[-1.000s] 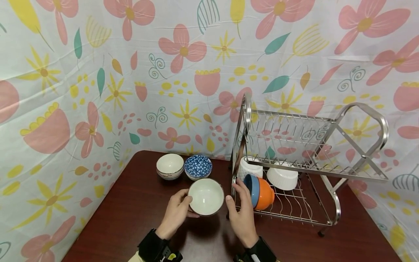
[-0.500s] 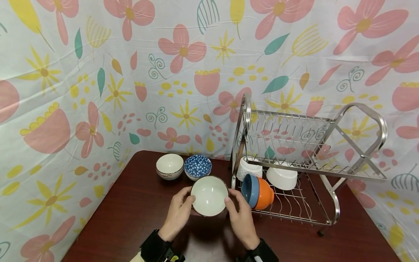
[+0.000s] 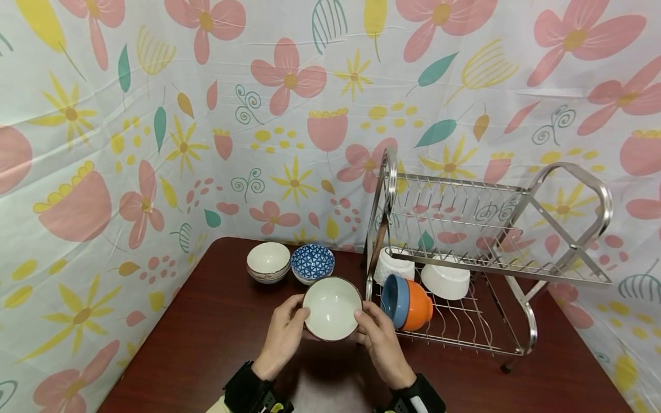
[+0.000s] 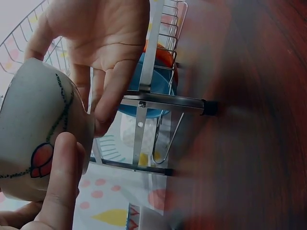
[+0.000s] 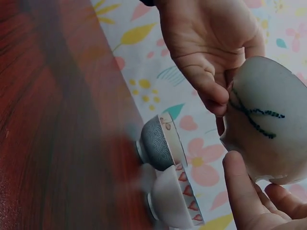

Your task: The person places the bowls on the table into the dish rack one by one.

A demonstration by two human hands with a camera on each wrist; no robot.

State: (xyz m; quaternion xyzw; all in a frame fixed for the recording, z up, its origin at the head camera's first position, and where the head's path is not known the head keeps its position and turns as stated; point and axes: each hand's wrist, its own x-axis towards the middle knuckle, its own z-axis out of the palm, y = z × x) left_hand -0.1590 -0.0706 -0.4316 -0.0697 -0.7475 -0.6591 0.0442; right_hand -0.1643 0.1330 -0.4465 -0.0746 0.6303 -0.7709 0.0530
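Observation:
Both hands hold a white bowl [image 3: 333,308] with a thin dark rim above the table, its inside facing the head camera. My left hand [image 3: 283,338] grips its left side, thumb at the rim and fingers underneath. On the opposite side my right hand [image 3: 381,347] holds it the same way. In the left wrist view the bowl's outer wall [image 4: 29,115] shows a red bud and a dark green vine line. Fingers of both hands lie around the bowl's foot, seen from below in the right wrist view.
A metal two-tier dish rack [image 3: 465,264] stands at right, with a blue bowl [image 3: 395,301], an orange bowl [image 3: 419,307] and white bowls [image 3: 446,281] on its lower tier. Behind the hands sit a stacked white bowl [image 3: 268,259] and a blue-patterned bowl [image 3: 312,263]. Floral cloth hangs behind.
The right hand, apart from the bowl a second ago, has come to its right side and holds it. The bowl has shifted slightly right, the left hand along with it.

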